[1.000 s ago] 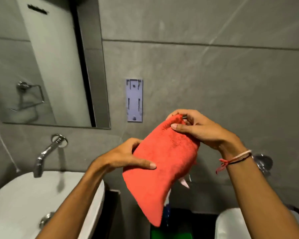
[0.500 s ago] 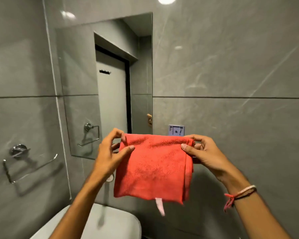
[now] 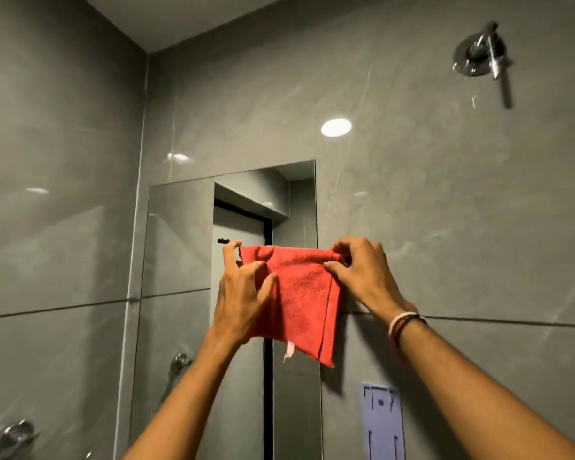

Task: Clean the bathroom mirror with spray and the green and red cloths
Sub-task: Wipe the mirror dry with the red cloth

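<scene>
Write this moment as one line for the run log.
left hand: grips red cloth | right hand: pinches its top corner | cloth: folded, raised before mirror | wiping: not yet

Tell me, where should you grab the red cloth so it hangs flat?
Best by its two top corners, from the sides, as here: the left hand pinches the left edge and the right hand the bunched right corner. The red cloth is limp, so it droops straight below a grip there.

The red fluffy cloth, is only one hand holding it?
No, the left hand and right hand both grip the red fluffy cloth.
</scene>
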### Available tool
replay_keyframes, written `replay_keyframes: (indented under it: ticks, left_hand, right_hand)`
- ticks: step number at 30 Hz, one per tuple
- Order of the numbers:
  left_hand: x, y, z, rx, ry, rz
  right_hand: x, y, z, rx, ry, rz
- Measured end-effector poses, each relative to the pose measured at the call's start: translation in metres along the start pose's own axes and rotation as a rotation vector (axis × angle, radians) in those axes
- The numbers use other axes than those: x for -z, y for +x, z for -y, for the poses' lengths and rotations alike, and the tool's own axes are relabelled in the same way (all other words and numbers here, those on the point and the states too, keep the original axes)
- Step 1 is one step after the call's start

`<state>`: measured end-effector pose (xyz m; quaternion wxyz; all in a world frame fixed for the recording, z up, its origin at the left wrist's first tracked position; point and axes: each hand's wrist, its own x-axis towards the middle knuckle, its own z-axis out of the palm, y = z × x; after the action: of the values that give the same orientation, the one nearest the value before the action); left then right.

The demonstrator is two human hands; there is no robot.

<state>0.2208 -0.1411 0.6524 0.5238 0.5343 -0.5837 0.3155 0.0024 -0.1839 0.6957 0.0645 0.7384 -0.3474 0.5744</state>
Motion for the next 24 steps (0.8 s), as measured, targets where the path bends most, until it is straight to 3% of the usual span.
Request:
replay_keyframes:
  ticks: [5, 10, 14, 18, 24]
  left_hand:
    - [-0.043, -0.001, -0.001, 0.021, 0.344, -0.108]
    - [-0.09, -0.036, -0.012, -0.107, 0.043, -0.102]
    - [-0.123, -0.047, -0.017, -0.09, 0.1, -0.042]
    - [-0.124, 0.021, -0.034, -0.1, 0.083, -0.181]
    - [-0.094, 0.153, -0.041, -0.034, 0.01, -0.244]
  right_hand:
    - [-0.017, 0.009, -0.017, 0.218, -0.152, -0.111]
    - [-0.019, -0.007, -0.037, 0.319, -0.046, -0.245]
    - [-0.015, -0.01, -0.055, 0.33, 0.038, -0.415]
    - [-0.007, 0.004, -0.058, 0.364, -0.026, -0.515]
    - [-0.002, 0.04, -0.038, 0.361, -0.249, -0.504]
